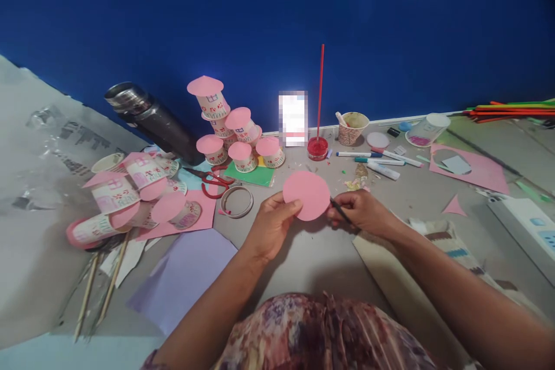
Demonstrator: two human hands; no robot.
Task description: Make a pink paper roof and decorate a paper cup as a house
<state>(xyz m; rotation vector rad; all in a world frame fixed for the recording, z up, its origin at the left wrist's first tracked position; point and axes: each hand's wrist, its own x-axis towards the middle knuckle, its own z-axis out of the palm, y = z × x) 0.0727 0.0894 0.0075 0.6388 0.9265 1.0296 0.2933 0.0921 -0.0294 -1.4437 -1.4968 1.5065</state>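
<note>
A pink paper disc (307, 195) is pinched at its left edge by my left hand (272, 222), thumb on top. At the disc's right edge my right hand (358, 212) is closed around a slim black pencil-like stick (341, 210). The tip of the stick meets or nearly meets the rim; I cannot tell which. Both hands are above the grey table, in front of my body. Left of the disc lie a tape roll (236, 202) and red-handled scissors (215, 182). A purple paper sheet (186, 280) is beside my left forearm.
Decorated paper cups with pink cone roofs (205, 87) stand stacked at the back; several others lie left. A dark flask (151, 121) leans there. Behind the disc are a red stick in a round base (318, 149), a paper cup (352, 129) and markers (358, 155). A power strip (526, 231) lies right.
</note>
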